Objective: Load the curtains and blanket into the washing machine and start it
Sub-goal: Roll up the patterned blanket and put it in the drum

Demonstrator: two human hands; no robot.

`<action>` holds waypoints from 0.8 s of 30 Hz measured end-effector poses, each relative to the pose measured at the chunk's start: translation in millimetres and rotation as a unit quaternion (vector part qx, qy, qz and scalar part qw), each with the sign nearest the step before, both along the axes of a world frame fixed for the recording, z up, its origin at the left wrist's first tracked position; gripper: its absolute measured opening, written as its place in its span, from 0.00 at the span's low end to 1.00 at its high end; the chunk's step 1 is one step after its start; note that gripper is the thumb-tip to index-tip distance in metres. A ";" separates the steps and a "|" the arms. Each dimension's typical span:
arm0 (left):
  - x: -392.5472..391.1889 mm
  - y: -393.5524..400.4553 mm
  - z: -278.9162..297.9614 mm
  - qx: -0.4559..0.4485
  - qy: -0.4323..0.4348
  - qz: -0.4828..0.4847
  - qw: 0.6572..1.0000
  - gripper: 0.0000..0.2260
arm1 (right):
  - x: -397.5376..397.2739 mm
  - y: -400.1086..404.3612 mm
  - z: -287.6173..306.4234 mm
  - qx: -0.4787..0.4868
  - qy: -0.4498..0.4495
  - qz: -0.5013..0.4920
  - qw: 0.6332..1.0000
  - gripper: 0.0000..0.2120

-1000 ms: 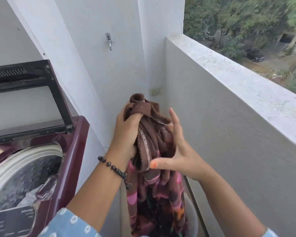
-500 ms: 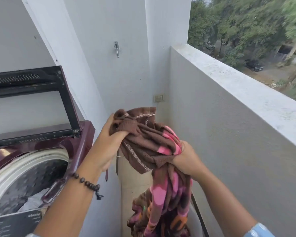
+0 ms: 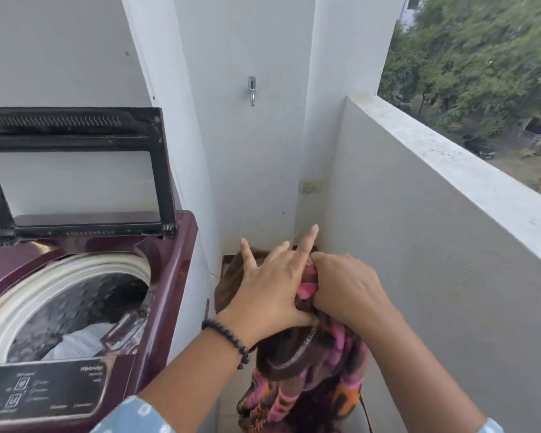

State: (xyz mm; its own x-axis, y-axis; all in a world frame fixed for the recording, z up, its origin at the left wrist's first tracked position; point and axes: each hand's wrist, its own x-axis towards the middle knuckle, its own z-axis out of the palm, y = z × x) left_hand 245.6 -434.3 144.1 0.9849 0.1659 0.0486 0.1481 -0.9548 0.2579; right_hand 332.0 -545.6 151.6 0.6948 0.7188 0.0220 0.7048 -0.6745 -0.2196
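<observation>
While the blanket (image 3: 297, 364) is held bunched just right of the open washing machine (image 3: 113, 307), it is clenched by the right hand (image 3: 347, 289); the left hand (image 3: 272, 289) is pressed against it, fingers (image 3: 306, 242) splayed straight.

You see a metal hook (image 3: 251, 90) on the far wall, a socket (image 3: 310, 186) lower right, and trees (image 3: 475, 57) beyond the parapet (image 3: 450, 170).

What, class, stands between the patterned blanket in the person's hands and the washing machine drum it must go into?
Nothing visible. The lid stands raised, the drum gapes open left of the blanket, with pale laundry already low inside. Only the maroon rim needs clearing.
</observation>
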 end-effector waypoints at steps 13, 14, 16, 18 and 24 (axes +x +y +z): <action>-9.5 80.0 24.5 -0.534 -0.311 0.001 0.786 0.19 | -30.0 16.8 -62.1 0.401 0.391 -0.028 0.828 0.30; -11.4 84.9 25.5 -0.526 -0.307 -0.005 0.793 0.19 | -28.4 17.4 -61.7 0.412 0.391 -0.058 0.821 0.24; -17.8 98.4 26.9 -0.488 -0.289 -0.012 0.824 0.20 | -19.3 17.0 -54.0 0.435 0.352 -0.084 0.824 0.14; -23.1 114.3 28.9 -0.418 -0.272 -0.016 0.866 0.22 | -8.3 11.6 -36.3 0.434 0.249 -0.079 0.862 0.14; -21.9 127.4 24.5 -0.418 -0.299 -0.007 0.858 0.19 | -0.5 11.4 11.2 0.334 -0.051 -0.092 0.937 0.09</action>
